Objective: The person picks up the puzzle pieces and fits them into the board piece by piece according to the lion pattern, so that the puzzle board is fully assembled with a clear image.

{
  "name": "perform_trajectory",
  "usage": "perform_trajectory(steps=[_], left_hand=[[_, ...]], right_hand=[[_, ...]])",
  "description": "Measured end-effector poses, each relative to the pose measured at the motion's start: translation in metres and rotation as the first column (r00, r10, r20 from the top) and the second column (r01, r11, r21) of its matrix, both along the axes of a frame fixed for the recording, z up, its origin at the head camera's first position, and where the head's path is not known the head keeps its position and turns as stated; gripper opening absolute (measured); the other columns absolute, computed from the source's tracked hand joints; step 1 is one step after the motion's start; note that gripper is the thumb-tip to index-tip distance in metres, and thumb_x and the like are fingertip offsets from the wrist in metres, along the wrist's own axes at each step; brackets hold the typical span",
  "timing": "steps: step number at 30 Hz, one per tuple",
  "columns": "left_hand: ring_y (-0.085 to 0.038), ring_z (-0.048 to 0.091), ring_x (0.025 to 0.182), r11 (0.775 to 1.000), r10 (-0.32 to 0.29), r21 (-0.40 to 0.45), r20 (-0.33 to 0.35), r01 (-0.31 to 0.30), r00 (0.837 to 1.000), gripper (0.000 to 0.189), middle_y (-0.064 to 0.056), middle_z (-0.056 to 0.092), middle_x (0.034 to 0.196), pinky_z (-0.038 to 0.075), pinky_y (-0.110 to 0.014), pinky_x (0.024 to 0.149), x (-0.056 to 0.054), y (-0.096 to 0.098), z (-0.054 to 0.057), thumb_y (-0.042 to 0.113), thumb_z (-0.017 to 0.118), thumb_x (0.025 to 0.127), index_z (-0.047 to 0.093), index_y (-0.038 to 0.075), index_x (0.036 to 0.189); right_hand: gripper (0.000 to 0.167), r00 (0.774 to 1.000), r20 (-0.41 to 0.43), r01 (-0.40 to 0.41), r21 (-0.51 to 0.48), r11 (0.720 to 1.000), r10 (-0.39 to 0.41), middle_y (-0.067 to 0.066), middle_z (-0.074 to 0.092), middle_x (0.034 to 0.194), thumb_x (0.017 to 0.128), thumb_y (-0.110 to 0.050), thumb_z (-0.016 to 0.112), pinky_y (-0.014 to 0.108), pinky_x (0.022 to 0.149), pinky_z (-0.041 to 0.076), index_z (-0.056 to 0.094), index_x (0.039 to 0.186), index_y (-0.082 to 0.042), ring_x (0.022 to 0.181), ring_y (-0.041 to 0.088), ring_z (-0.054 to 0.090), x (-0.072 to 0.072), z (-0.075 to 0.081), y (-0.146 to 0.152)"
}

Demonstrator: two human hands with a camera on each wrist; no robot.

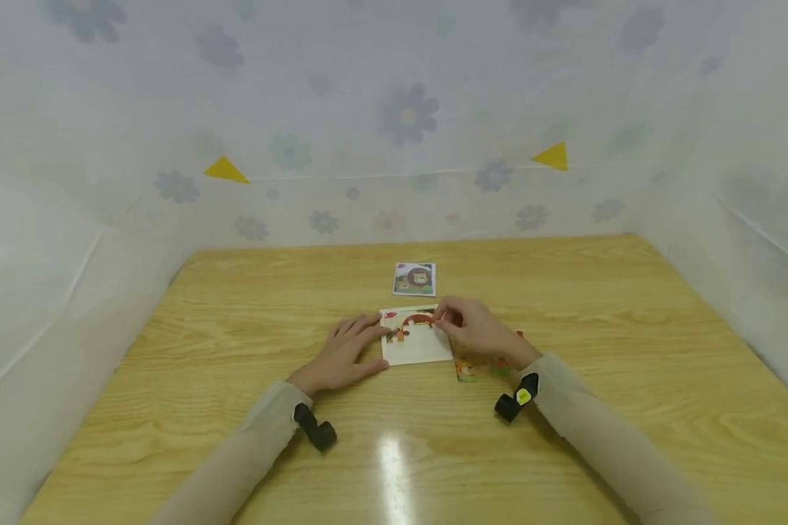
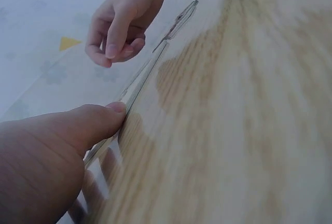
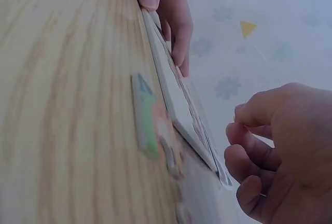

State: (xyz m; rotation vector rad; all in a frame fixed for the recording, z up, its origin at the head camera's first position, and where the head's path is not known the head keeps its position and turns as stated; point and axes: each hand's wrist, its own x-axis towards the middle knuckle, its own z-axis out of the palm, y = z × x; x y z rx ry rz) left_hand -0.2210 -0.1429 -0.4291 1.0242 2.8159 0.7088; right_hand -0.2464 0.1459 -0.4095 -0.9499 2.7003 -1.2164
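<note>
Fingers [image 1: 371, 335] of left hand [image 1: 341, 358] spread against puzzle board [image 1: 420, 352], right hand [image 1: 478, 329] curled over it, hold unclear.

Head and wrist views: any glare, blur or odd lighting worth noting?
Head view: a bright glare streak on the table below the puzzle tray; left wrist view: a dim, bluish cast, with dark stripes beside the left hand, probably shadows; right wrist view: the loose puzzle piece looks soft and smeared, cause unclear.
</note>
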Motion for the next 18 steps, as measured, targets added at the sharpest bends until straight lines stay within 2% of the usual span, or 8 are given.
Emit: perform_trajectory(steps=[3,8,13,18], left_hand=[[-0.034,0.018,0.146,1.0,-0.006,-0.001,0.0,0.006,1.0,0.058,-0.007,0.026,0.159,0.011,-0.06,0.114,0.0,0.001,0.0,0.046,0.056,0.095,0.043,0.022,0.146],[-0.035,0.019,0.146,1.0,0.011,0.006,-0.014,-0.011,1.0,0.058,-0.008,0.027,0.158,0.012,-0.061,0.113,0.001,-0.002,0.002,0.043,0.058,0.094,0.044,0.019,0.145],[-0.035,0.018,0.146,1.0,0.008,0.005,-0.005,-0.008,1.0,0.058,-0.008,0.027,0.158,0.011,-0.061,0.113,0.001,-0.002,0.003,0.044,0.057,0.094,0.043,0.019,0.145],[-0.036,0.019,0.146,1.0,-0.003,0.004,-0.005,0.003,1.0,0.058,-0.009,0.027,0.158,0.011,-0.06,0.113,0.002,0.001,0.001,0.044,0.057,0.094,0.044,0.019,0.145]], right_hand=[[0.005,0.999,-0.04,0.011,0.015,1.0,-0.011,0.0,0.057,0.072,0.095,-0.007,0.059,0.024,0.053,0.043,0.063,0.097,-0.005,0.058,0.007,0.048,0.002,0.0,0.021],[0.006,0.998,-0.026,0.05,0.047,0.998,-0.049,0.0,0.058,0.073,0.095,-0.009,0.06,0.024,0.054,0.044,0.063,0.099,-0.005,0.058,0.006,0.049,0.004,-0.002,0.049],[0.013,0.997,-0.025,0.071,0.086,0.994,-0.069,0.005,0.063,0.087,0.094,-0.01,0.062,0.024,0.059,0.047,0.065,0.104,-0.002,0.064,0.006,0.052,0.009,-0.007,0.071],[0.028,0.996,-0.043,0.089,0.158,0.983,-0.083,0.01,0.055,0.097,0.092,-0.016,0.066,0.026,0.061,0.041,0.064,0.116,-0.001,0.067,0.01,0.043,0.019,-0.009,0.087]])
